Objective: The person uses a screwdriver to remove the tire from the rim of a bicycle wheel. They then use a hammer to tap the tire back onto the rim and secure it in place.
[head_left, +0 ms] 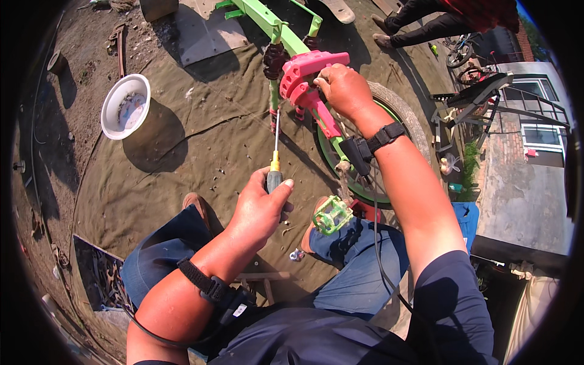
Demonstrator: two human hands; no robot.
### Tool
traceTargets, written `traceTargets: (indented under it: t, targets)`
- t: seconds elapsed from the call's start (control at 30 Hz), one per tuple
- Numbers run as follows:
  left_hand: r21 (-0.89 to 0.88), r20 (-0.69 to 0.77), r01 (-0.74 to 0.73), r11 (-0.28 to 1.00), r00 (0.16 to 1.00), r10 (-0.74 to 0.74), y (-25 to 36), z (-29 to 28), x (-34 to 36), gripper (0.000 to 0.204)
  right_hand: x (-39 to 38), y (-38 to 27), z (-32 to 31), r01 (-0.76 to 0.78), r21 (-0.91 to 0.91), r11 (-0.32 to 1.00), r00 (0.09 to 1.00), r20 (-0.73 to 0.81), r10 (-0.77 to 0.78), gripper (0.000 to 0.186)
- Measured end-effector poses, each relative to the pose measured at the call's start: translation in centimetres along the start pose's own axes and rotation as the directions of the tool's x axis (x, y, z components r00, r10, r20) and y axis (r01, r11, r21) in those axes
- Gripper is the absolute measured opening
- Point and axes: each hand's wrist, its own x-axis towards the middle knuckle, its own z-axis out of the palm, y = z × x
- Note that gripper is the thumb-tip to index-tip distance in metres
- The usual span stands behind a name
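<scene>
Pointing away from the person, the screwdriver is in the left hand, above the brown sheet on the ground. This hand is closed around the dark handle, with the thumb along its side. The tool should be light and stiff; the handle is the good place to hold, because the thin metal shaft may be slippery.

The right hand is at the pink part of the bike, its fingers bent and near together; I cannot tell if they grip the part or something small. This part looks hard and rather light, perhaps plastic, and its broad edge would be a safe place to take it. The green frame, joined to it, is probably heavy and rigid.

Beside the right forearm is the wheel, and nearer to the person is the green pedal. Farther left stands a white bowl with small pieces inside.
</scene>
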Motion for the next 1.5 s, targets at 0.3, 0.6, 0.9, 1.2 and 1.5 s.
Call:
traceTargets:
  t: [0.3, 0.6, 0.9, 1.2, 1.5]
  targets:
    - [0.013, 0.005, 0.002, 1.0, 1.0, -0.002, 0.1, -0.3, -0.1, 0.049, 1.5, -0.2, 2.5, -0.154, -0.107, 0.982, 0.935, 0.307, 0.18, 0.023]
    - [0.009, 0.009, -0.013, 1.0, 1.0, 0.013, 0.0, -0.4, 0.1, 0.05, 2.6, -1.5, 2.8, -0.223, -0.211, 0.952, 0.902, 0.325, 0.284, 0.028]
    - [-0.014, 0.004, -0.013, 1.0, 1.0, 0.013, 0.4, -0.4, 0.0, 0.049, -0.4, -1.5, 0.4, -0.223, 0.021, 0.975, 0.975, 0.03, 0.222, 0.021]
    - [-0.001, -0.013, -0.011, 1.0, 1.0, 0.011, 0.5, -0.4, -0.2, 0.05, -10.8, -5.1, -3.0, -0.486, 0.71, 0.51, 0.873, 0.366, 0.323, 0.026]
    - [0.011, -0.029, 0.004, 1.0, 1.0, -0.004, 0.3, -0.7, -0.5, 0.052, -19.1, -10.6, -2.2, -0.649, 0.716, 0.257, 0.761, 0.618, 0.198, 0.033]
